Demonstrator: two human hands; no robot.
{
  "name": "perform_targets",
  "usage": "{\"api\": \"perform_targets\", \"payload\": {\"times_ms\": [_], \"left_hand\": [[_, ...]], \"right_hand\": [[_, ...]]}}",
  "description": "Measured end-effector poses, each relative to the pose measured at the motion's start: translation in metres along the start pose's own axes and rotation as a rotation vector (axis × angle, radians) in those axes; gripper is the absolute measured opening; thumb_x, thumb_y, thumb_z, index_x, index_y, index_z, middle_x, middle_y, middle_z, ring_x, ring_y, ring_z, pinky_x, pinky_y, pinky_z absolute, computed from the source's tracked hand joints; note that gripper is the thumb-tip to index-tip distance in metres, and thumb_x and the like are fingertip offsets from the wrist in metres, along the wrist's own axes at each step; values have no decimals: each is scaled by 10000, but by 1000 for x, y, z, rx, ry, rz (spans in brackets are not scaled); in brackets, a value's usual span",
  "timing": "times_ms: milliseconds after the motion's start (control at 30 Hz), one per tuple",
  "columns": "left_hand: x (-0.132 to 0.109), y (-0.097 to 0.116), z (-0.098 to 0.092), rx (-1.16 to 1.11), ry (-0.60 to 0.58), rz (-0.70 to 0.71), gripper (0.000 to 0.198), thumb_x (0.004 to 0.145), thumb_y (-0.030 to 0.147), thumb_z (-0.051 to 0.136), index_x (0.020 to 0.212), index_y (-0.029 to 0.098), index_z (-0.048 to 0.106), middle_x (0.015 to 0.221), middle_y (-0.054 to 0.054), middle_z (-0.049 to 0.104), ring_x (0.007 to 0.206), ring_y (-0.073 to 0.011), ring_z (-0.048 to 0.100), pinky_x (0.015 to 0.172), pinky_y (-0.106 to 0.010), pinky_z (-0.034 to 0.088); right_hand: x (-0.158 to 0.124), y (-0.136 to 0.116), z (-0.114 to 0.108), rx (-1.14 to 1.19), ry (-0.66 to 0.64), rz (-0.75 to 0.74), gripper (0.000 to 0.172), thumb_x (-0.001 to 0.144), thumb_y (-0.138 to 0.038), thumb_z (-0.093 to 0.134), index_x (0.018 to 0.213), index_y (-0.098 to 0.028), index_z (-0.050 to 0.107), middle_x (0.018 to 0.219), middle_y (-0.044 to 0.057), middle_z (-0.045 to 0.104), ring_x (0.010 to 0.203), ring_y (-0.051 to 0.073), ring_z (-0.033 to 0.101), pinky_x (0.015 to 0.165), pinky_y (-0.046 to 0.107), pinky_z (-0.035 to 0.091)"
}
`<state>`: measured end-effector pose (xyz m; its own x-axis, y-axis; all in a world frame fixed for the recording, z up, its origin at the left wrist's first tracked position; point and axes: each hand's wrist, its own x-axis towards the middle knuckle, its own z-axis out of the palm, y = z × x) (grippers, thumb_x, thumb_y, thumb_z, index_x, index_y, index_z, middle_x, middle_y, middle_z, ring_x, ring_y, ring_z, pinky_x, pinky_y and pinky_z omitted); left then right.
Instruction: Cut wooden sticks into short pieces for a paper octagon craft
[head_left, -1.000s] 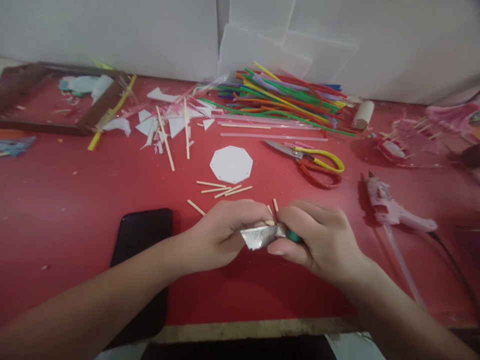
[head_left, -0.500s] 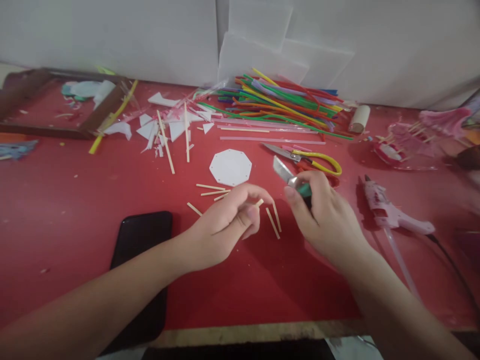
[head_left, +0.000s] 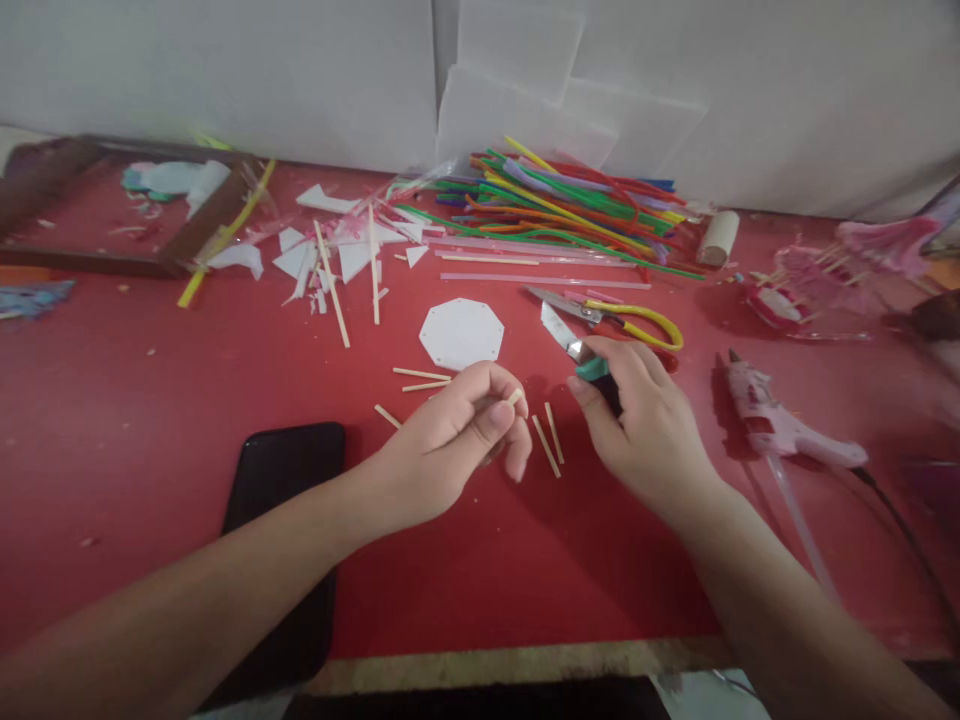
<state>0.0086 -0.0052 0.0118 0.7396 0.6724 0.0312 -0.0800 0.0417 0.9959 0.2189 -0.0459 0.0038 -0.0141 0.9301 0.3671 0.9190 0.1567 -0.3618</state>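
Observation:
Between thumb and fingers, my left hand point(head_left: 450, 450) pinches a short wooden stick point(head_left: 514, 397); only its pale end shows. My right hand point(head_left: 649, 430) is wrapped round the green and black handle of a utility knife point(head_left: 559, 330), its blade pointing up and left, apart from the stick. Two cut sticks point(head_left: 550, 440) lie on the red table between the hands. More short sticks point(head_left: 421, 374) rest left of the left hand, some partly hidden by it. A white octagonal piece point(head_left: 461, 334) with small holes near its corners lies just beyond.
Yellow-handled scissors point(head_left: 637, 322) lie beyond my right hand. A pink glue gun point(head_left: 780, 420) with a cord is at the right, a black phone point(head_left: 292, 470) under my left forearm. Colourful pipe cleaners point(head_left: 562, 205) and white scraps point(head_left: 360, 255) lie along the back.
My left fingers have curled in and shifted around the stick. The knife in my right hand has tipped and moved slightly left.

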Motion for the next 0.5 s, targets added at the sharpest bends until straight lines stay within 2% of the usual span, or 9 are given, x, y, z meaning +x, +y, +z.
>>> {"api": "perform_targets", "payload": {"times_ms": [67, 133, 233, 333, 500], "left_hand": [[1, 1, 0, 51, 33, 23, 217, 1022, 330, 342, 896, 190, 449, 761, -3, 596, 605, -97, 438, 597, -246, 367], [2, 2, 1, 110, 72, 54, 202, 1015, 308, 362, 899, 185, 473, 771, -5, 576, 637, -103, 465, 621, -247, 385], [1, 0, 1, 157, 104, 85, 130, 992, 232, 406, 880, 191, 458, 764, 11, 526, 672, -103, 489, 625, -231, 393], [-1, -1, 0, 239, 82, 105, 91, 927, 108, 464, 885, 189, 468, 796, 21, 519, 679, -89, 477, 613, -206, 392], [-4, 3, -1, 390, 55, 187, 175, 839, 4, 487, 891, 168, 519, 786, 30, 542, 697, -77, 505, 618, -181, 404]], "right_hand": [[-1, -8, -7, 124, 32, -91, 285, 916, -267, 509, 1196, -216, 501, 1034, 76, 635, 905, 200, 601, 776, 326, 484], [-3, -15, -12, 246, -12, -190, 263, 924, -289, 494, 1175, -211, 504, 933, 44, 630, 784, 158, 586, 686, 275, 464], [-5, -25, -15, 356, -113, -316, 195, 945, -353, 444, 995, -190, 540, 736, 2, 565, 621, 124, 506, 578, 247, 401], [-5, -30, -13, 314, -117, -359, 224, 953, -365, 431, 848, -187, 518, 664, -9, 521, 580, 118, 451, 555, 244, 360], [-5, -30, -12, 262, -116, -371, 269, 961, -391, 425, 821, -179, 514, 673, 2, 521, 587, 121, 429, 554, 252, 340]]}}
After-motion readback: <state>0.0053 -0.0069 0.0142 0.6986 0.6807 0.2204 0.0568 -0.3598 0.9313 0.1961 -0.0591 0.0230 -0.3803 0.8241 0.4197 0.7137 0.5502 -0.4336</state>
